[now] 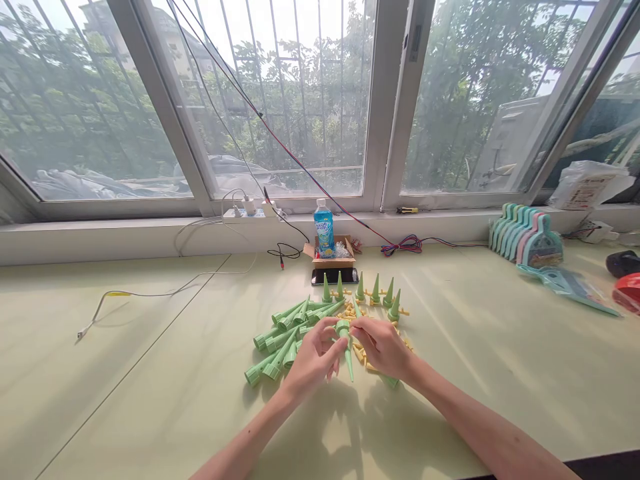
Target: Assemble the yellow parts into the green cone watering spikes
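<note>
My left hand [320, 353] is closed around a green plastic watering spike [348, 360], its tapered tip pointing down toward me and its wider collar up. My right hand [383, 343] is pinched at the collar's right side; whatever its fingertips hold is hidden. Left of my hands lies a pile of green spikes [280, 343], tips mostly pointing away. Small yellow valve pieces [359, 353] are heaped beneath and behind my right hand. Behind them, several green spikes with yellow side valves [375, 290] stand upright in a curved row.
A dark phone [334, 276] lies behind the spikes, before a small cardboard box [333, 263] with a blue bottle [324, 230]. A white cable [165, 295] crosses the table's left side. Pastel dustpan-like pieces [525, 237] stand at the back right, and a red roll [627, 292] lies at the right edge.
</note>
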Demonstrator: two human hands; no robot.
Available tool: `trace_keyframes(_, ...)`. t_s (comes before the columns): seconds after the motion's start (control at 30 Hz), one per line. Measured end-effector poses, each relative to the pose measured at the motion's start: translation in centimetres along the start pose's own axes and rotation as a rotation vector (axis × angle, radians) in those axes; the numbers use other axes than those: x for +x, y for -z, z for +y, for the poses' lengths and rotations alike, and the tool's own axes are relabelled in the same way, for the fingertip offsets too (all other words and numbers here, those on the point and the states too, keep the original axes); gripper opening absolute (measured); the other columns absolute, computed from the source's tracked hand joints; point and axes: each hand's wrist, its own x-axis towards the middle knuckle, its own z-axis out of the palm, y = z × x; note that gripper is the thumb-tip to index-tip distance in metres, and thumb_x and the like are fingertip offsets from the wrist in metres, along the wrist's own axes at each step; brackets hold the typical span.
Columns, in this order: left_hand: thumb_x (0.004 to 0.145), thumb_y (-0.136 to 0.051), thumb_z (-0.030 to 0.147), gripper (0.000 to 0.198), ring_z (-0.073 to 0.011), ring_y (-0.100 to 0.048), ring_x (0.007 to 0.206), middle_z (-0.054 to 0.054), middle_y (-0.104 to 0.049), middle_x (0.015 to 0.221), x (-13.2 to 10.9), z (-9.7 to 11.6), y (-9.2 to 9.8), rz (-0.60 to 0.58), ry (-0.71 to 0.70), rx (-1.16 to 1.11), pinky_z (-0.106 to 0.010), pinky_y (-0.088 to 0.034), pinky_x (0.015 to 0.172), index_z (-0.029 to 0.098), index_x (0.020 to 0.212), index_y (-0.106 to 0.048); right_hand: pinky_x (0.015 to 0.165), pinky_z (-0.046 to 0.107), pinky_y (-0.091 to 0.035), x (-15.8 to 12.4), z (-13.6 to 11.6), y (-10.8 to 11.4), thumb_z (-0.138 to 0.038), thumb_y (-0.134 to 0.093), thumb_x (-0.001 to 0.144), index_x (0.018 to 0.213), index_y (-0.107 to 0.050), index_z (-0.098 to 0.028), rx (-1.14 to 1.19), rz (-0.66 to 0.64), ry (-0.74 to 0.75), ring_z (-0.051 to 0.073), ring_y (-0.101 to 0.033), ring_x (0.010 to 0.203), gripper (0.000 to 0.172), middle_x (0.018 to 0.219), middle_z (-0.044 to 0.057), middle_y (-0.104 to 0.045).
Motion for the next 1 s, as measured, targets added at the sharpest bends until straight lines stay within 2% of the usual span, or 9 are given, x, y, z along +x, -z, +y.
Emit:
trace_keyframes(0.27,0.086,-0.066,0.044,0.039,-0.0057,-0.048,0.049,0.004,-0.045,0.082,-0.31,0.09,0.00,-0.008,-0.024,0.055,-0.018,-0.039,0.040,0.024,0.114,-0.048,0.052,0.022,-0.033,-0.15,-0.07,0.03,-0.022,-0.036,0.101,0.082,-0.052,-0.019,0.006,-0.012,-0.018,0.011,-0.040,0.052,0.025,0.063,-0.002,-0.051)
trace_keyframes(0.47,0.085,-0.067,0.041,0.038,-0.0079,-0.052,0.056,0.001,-0.049,0.090,-0.49,-0.11,-0.06,0.056,-0.093,0.178,-0.020,-0.044,0.047,0.024,0.113,-0.050,0.051,0.022,-0.032,-0.19,0.02,0.05,-0.022,-0.036,0.101,0.080,-0.051,-0.019,0.025,-0.017,-0.033,0.011,-0.037,0.052,0.025,0.062,-0.003,-0.048)
trace_keyframes(0.57,0.085,-0.067,0.039,0.035,-0.0100,-0.051,0.056,0.003,-0.052,0.076,-0.57,-0.27,-0.01,0.074,-0.144,0.283,-0.023,-0.045,0.053,0.023,0.110,-0.049,0.051,0.022,-0.031,-0.15,0.00,0.06,-0.022,-0.036,0.101,0.079,-0.050,-0.019,0.030,-0.026,-0.035,0.011,-0.036,0.052,0.026,0.061,-0.003,-0.047)
trace_keyframes(0.67,0.086,-0.066,0.039,0.034,-0.0111,-0.047,0.053,0.007,-0.046,0.060,-0.66,-0.31,-0.07,0.085,-0.172,0.354,-0.024,-0.043,0.055,0.022,0.108,-0.047,0.051,0.022,-0.031,-0.05,-0.13,0.11,-0.022,-0.035,0.101,0.079,-0.050,-0.019,0.036,-0.029,-0.032,0.010,-0.036,0.052,0.027,0.061,-0.003,-0.047)
trace_keyframes(0.87,0.085,-0.067,0.037,0.030,-0.0121,-0.049,0.054,0.007,-0.046,0.060,-0.81,-0.03,-0.40,0.140,-0.210,0.384,-0.023,-0.040,0.053,0.022,0.103,-0.048,0.051,0.022,-0.032,-0.02,-0.27,0.11,-0.021,-0.035,0.101,0.077,-0.049,-0.020,0.037,-0.031,-0.039,0.011,-0.037,0.052,0.027,0.062,-0.003,-0.048)
trace_keyframes(1.0,0.085,-0.067,0.038,0.033,-0.0110,-0.048,0.052,0.007,-0.047,0.061,-0.83,-0.03,-0.39,0.115,-0.206,0.371,-0.023,-0.043,0.054,0.022,0.108,-0.049,0.051,0.022,-0.032,-0.08,-0.22,-0.01,-0.021,-0.034,0.101,0.078,-0.049,-0.020,0.043,-0.015,-0.044,0.011,-0.037,0.052,0.027,0.062,-0.003,-0.047)
